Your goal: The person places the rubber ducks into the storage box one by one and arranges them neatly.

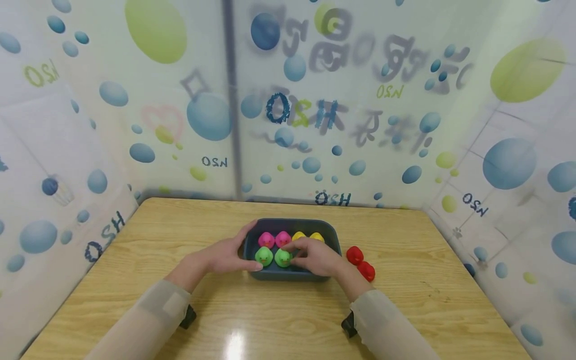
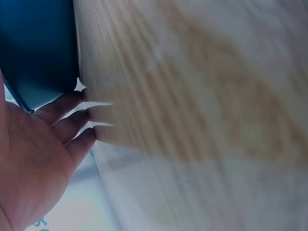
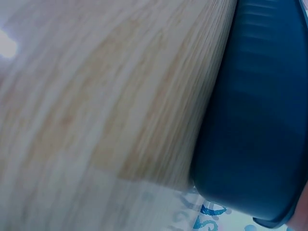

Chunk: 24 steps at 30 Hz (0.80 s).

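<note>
A dark blue bin (image 1: 292,276) sits on the table with small rubber ducks in it. My left hand (image 1: 225,254) holds its left end, thumb at the front rim and fingers toward the back corner. In the left wrist view, that hand's fingers (image 2: 72,122) lie along the bin's end wall (image 2: 41,53). My right hand (image 1: 317,256) reaches over the front rim, finger and thumb around a green duck (image 1: 282,258). Another green duck (image 1: 263,256) stands left of it. Behind are pink ducks (image 1: 266,240) and yellow ducks (image 1: 317,236), the yellow ones partly hidden by the right hand.
Two red ducks (image 1: 354,255) lie on the wooden table (image 1: 418,290) just right of the bin, beside the right forearm. Printed white sheeting (image 1: 369,165) encloses the table at the back and sides.
</note>
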Available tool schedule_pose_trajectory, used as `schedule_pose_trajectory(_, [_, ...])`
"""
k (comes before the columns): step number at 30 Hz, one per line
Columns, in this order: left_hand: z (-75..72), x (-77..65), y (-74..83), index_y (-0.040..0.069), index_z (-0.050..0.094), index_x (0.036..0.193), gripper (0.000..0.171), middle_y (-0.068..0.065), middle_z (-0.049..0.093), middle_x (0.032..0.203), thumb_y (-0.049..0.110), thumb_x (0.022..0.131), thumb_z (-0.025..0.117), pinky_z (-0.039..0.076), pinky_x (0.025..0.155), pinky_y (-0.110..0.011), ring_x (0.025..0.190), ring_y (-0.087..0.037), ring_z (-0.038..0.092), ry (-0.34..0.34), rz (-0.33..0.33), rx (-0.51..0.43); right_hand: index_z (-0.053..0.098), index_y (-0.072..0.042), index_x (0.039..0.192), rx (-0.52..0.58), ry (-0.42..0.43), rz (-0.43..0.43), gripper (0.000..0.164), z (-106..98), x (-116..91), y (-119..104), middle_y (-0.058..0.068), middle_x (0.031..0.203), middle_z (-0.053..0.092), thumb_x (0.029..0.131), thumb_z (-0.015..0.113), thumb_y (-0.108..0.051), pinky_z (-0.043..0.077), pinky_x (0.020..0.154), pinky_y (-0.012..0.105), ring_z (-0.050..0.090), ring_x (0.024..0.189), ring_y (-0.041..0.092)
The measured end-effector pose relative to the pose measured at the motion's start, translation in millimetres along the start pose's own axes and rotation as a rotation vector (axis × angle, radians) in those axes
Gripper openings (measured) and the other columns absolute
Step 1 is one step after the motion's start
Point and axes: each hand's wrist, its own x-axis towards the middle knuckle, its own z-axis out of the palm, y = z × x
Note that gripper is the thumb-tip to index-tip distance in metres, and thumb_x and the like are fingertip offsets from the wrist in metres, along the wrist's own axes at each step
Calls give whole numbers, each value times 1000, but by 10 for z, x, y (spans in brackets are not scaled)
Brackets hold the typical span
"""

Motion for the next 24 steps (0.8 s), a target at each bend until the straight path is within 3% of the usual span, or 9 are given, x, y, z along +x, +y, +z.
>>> schedule_pose_trajectory(24, [-10, -15, 18, 38, -4, 177, 125, -28, 33, 177, 71, 90, 79, 37, 126, -72, 156, -53, 44, -3, 11, 3, 73, -19, 144, 20, -3, 1, 40, 0, -8, 3, 2, 137, 75, 105, 76, -14, 60, 111, 49, 75, 118, 23])
